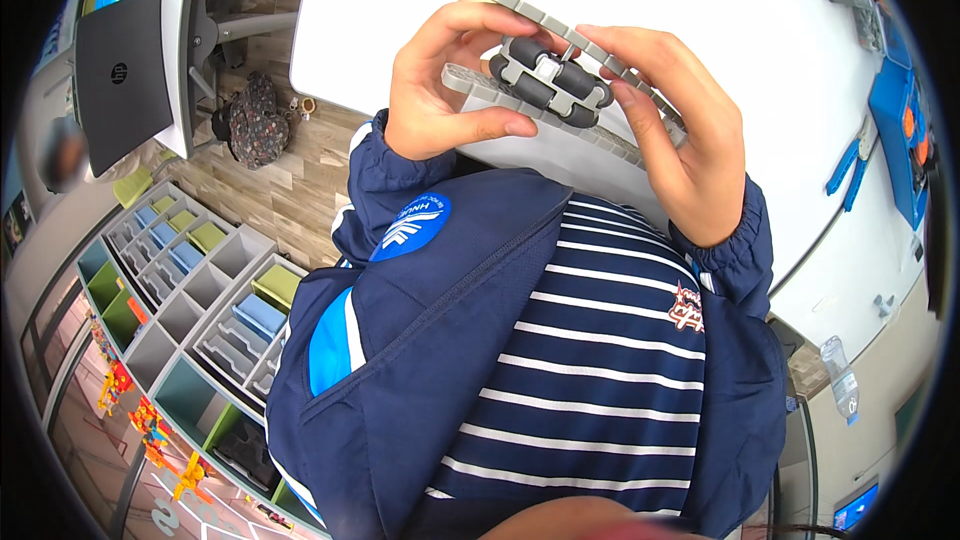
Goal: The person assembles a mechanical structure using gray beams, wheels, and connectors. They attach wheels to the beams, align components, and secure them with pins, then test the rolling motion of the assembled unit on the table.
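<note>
Between my two hands, above the white table, I hold an omni wheel with black rollers and grey hub parts. It sits between two long grey perforated plastic beams, one on either side of it. My left hand grips the left end of this assembly, thumb along the nearer beam and fingers behind the farther one. My right hand pinches the right part, its thumb and index finger against the farther beam close to the wheel. A thin shaft shows near the wheel's top; its ends are partly hidden.
The white table spreads beneath my hands. At the right are a blue bin of parts, blue pliers-like tool and a plastic bottle. A black laptop stands on another table at left, above shelves of trays. A patterned bag lies on the floor.
</note>
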`<action>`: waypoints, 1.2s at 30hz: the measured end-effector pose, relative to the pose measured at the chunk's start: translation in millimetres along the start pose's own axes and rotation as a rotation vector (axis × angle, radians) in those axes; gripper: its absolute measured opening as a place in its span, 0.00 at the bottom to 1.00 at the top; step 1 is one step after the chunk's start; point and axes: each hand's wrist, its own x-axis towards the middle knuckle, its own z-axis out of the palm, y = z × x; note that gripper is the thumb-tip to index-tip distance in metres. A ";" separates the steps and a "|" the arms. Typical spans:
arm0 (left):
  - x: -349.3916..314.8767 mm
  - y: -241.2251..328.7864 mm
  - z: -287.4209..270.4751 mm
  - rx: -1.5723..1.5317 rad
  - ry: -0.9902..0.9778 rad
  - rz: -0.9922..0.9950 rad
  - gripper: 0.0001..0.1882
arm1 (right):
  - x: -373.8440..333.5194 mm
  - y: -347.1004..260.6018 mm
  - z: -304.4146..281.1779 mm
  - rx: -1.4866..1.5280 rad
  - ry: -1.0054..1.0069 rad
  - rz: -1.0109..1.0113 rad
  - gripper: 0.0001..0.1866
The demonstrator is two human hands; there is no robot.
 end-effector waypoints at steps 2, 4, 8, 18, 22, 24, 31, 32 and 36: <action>-1.2 0.0 0.8 -0.035 0.011 -0.017 0.38 | -0.1 0.8 -0.8 -0.007 0.003 0.000 0.19; -1.9 0.0 0.0 -0.011 0.006 -0.016 0.39 | -0.8 1.8 -0.9 0.000 0.000 0.009 0.19; -3.4 0.8 -5.0 0.152 0.022 -0.058 0.44 | -2.4 3.2 1.3 0.117 0.033 0.024 0.21; -1.8 -6.3 1.4 -0.018 0.076 -0.036 0.38 | -1.2 4.2 5.8 -0.052 0.002 -0.147 0.33; -2.9 -8.1 9.3 0.033 0.088 -0.042 0.37 | -2.9 6.7 9.9 -0.150 0.049 -0.151 0.30; -2.4 -10.5 13.0 0.062 0.104 -0.012 0.35 | -3.4 7.5 10.0 -0.157 0.061 -0.156 0.29; 1.4 -18.3 22.0 0.116 0.129 0.011 0.33 | -6.8 6.6 7.6 -0.244 0.061 -0.111 0.29; 2.2 -18.7 22.0 0.100 0.133 -0.037 0.33 | -6.9 7.6 7.3 -0.268 0.070 -0.107 0.29; 13.4 -28.2 20.2 0.095 0.152 -0.017 0.34 | -10.4 9.6 6.9 -0.378 0.122 -0.101 0.30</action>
